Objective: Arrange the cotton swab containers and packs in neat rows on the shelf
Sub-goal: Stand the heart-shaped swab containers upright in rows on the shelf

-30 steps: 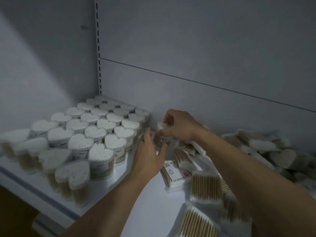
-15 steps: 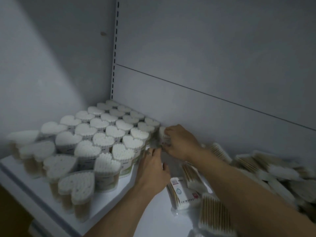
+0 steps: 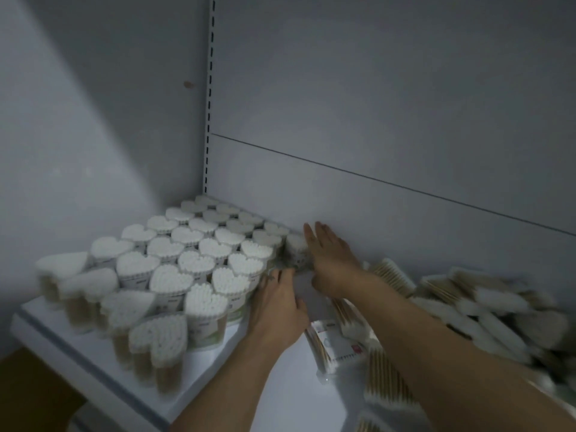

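Standing upright in tight rows, the heart-shaped containers (image 3: 187,260) are grouped in the far corner of the shelf (image 3: 293,394), at 9 o'clock from both hands. One more container (image 3: 294,244) is placed at the 3 o'clock edge of that block, close to the back panel (image 3: 374,135). The right hand (image 3: 330,263) is laid against this container's 3 o'clock side, with its fingers (image 3: 314,235) straight, held together and pointed to 12 o'clock; nothing is gripped. The left hand (image 3: 277,310) is held palm down at 7 o'clock from the right hand, beside the block's 3 o'clock edge. Its fingers are stretched forward, but blur hides whether they are apart. A labelled pack (image 3: 338,341) is lying flat at 6 o'clock from the right hand, and a loose heap of packs (image 3: 486,310) is spread at 3 o'clock.
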The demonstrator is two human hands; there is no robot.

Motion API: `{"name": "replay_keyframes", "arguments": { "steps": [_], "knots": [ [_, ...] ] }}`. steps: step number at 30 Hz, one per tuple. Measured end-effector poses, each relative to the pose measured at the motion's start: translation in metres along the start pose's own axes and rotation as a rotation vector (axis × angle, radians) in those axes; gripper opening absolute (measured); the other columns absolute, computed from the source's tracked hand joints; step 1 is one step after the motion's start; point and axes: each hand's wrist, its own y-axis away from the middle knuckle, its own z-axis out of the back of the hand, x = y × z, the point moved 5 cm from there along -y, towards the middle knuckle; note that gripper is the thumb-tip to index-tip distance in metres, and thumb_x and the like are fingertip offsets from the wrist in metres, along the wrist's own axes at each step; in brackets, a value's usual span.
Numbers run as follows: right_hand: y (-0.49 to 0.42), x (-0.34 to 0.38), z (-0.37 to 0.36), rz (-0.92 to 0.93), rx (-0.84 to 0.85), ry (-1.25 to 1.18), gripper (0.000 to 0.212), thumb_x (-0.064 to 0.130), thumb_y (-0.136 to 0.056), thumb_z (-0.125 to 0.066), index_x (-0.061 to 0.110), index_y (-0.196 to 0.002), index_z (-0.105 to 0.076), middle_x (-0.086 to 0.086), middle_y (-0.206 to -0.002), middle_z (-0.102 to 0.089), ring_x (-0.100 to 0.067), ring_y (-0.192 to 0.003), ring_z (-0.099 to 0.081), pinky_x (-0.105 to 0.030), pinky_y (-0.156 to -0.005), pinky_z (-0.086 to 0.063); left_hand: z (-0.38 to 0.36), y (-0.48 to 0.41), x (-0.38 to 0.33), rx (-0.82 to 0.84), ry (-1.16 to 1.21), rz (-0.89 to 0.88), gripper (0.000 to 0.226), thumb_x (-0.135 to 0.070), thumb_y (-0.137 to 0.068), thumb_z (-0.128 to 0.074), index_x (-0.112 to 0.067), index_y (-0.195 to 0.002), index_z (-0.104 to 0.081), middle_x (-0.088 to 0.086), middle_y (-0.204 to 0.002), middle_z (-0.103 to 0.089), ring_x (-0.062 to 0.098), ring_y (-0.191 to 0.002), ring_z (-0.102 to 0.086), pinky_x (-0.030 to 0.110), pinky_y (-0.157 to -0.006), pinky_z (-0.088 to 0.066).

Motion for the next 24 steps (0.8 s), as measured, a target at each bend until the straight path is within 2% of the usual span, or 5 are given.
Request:
{"name": "replay_keyframes", "arguments": {
  "steps": [7,10,14,18,24],
  "knots": [
    [0.090,-0.062,0.050,-0.081,-0.168,0.065,0.077,0.029,-0.095,-0.051,0.015,-0.154,-0.004,-0.004,-0.162,0.003,-0.017,-0.148,0.003,-0.030,-0.118,0.001,0.002,0.016,-0.045,0.122,-0.067,-0.176,0.045,-0.026,-0.096,-0.049,-0.020,-0.140,-0.039,0.001,-0.137,-0.044,0.020,-0.119,-0.048,0.033,-0.101,-0.038],
    [0.137,-0.095,0.065,-0.180,-0.248,0.059,0.076,0.033,-0.094,-0.055,0.018,-0.153,-0.010,-0.002,-0.161,-0.007,-0.017,-0.148,-0.006,-0.029,-0.118,-0.003,0.002,0.019,-0.079,0.124,-0.074,-0.285,0.044,-0.029,-0.096,-0.051,-0.023,-0.139,-0.042,-0.003,-0.138,-0.045,0.017,-0.126,-0.041,0.030,-0.104,-0.033],
    [0.188,-0.124,0.077,-0.308,-0.361,0.048,0.074,0.034,-0.094,-0.054,0.017,-0.153,-0.012,-0.004,-0.157,-0.024,-0.022,-0.143,-0.022,-0.031,-0.114,-0.013,-0.004,0.021,-0.120,0.144,-0.121,-0.375,0.038,-0.033,-0.093,-0.053,-0.020,-0.129,-0.050,0.001,-0.130,-0.051,0.021,-0.122,-0.042,0.035,-0.100,-0.037],
    [0.222,-0.145,0.071,-0.445,-0.319,-0.019,0.081,0.032,-0.088,-0.061,0.018,-0.153,-0.014,-0.006,-0.156,-0.027,-0.025,-0.140,-0.027,-0.035,-0.112,-0.023,-0.015,0.027,-0.152,0.193,-0.208,-0.456,0.040,-0.037,-0.092,-0.051,-0.020,-0.129,-0.050,0.002,-0.130,-0.051,0.024,-0.121,-0.043,0.039,-0.100,-0.038],
    [0.256,-0.162,0.065,-0.541,-0.296,-0.051,0.078,0.031,-0.086,-0.064,0.018,-0.151,-0.023,-0.008,-0.155,-0.027,-0.028,-0.141,-0.026,-0.040,-0.114,-0.027,-0.026,0.035,-0.186,0.260,-0.217,-0.491,0.045,-0.038,-0.092,-0.051,-0.021,-0.133,-0.048,0.002,-0.135,-0.048,0.023,-0.124,-0.041,0.038,-0.101,-0.035]
  ]
}}
